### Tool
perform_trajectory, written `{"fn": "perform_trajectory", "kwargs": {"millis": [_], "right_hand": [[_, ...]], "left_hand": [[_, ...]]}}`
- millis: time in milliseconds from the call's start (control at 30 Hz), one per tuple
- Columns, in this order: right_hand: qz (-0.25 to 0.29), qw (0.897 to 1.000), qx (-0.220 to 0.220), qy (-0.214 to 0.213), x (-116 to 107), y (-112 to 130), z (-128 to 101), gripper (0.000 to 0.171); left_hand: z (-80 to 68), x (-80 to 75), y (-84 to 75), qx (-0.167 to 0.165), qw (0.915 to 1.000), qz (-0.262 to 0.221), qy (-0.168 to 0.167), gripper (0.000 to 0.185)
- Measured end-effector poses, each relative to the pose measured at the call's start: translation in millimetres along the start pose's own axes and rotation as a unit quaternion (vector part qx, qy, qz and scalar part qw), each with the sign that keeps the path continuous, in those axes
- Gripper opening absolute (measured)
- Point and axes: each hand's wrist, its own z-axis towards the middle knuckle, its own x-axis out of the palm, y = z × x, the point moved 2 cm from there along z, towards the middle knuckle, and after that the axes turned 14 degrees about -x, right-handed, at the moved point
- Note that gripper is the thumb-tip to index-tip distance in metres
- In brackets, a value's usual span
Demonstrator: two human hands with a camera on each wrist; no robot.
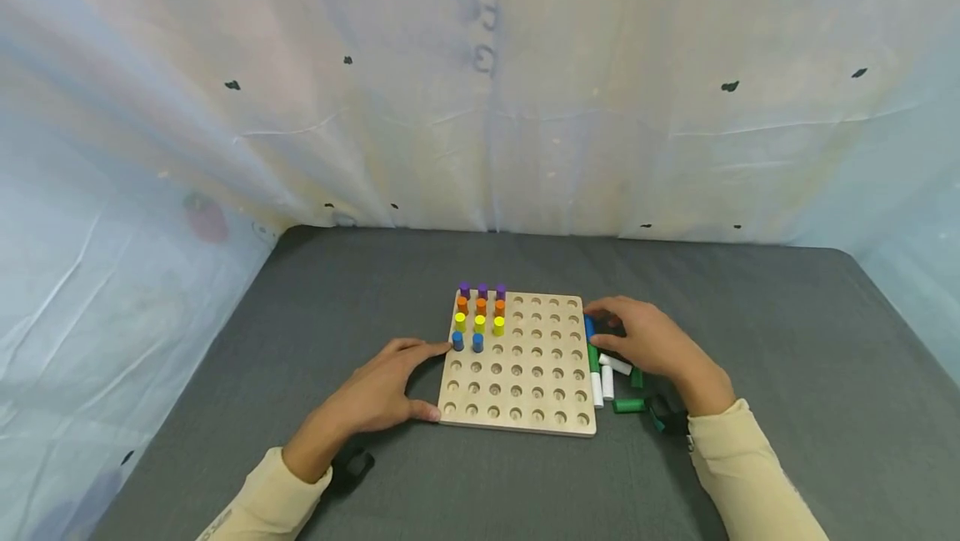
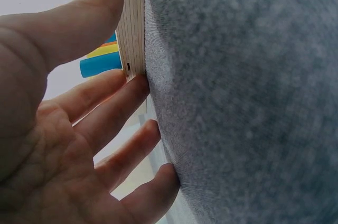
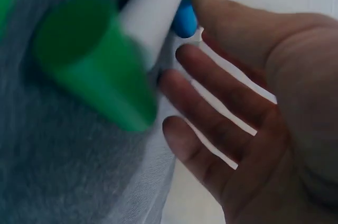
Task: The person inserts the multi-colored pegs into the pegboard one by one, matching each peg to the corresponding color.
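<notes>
A square wooden peg board lies on the grey table. Its back left holes hold three purple pegs, three orange pegs, three yellow pegs and two blue pegs. At the board's left edge rests my left hand, fingers spread, with thumb and fingertips against the side. My right hand is at the right edge, its thumb and index fingertip at either end of a loose blue peg. In the right wrist view its other fingers are extended and apart.
Beside the board's right edge lie white pegs and green pegs, some partly under my right wrist. Behind the grey table hangs a pale curtain, with more sheeting at both sides.
</notes>
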Motion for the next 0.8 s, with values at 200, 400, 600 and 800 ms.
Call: {"fn": "perform_trajectory", "kwargs": {"millis": [200, 400, 600, 800], "right_hand": [[-0.004, 1.000, -0.001, 0.015, -1.9, -6.8, 4.8, 0.041], [-0.017, 1.000, 0.010, 0.021, -1.5, -5.4, 12.8, 0.042], [-0.025, 0.999, 0.028, 0.019, -4.1, -6.4, 16.3, 0.043], [-0.051, 0.998, 0.018, 0.021, -4.0, -9.1, 17.8, 0.044]], "left_hand": [[0.1, 0.0, 0.9, 0.007, 1.0000, 0.000, -0.004, 0.088], [-0.9, -0.9, 3.6, 0.003, 1.0000, 0.002, -0.005, 0.087], [-0.4, -0.8, 2.6, 0.001, 1.0000, 0.005, -0.005, 0.087], [0.0, -0.6, 0.7, 0.002, 1.0000, 0.005, -0.005, 0.088]]}}
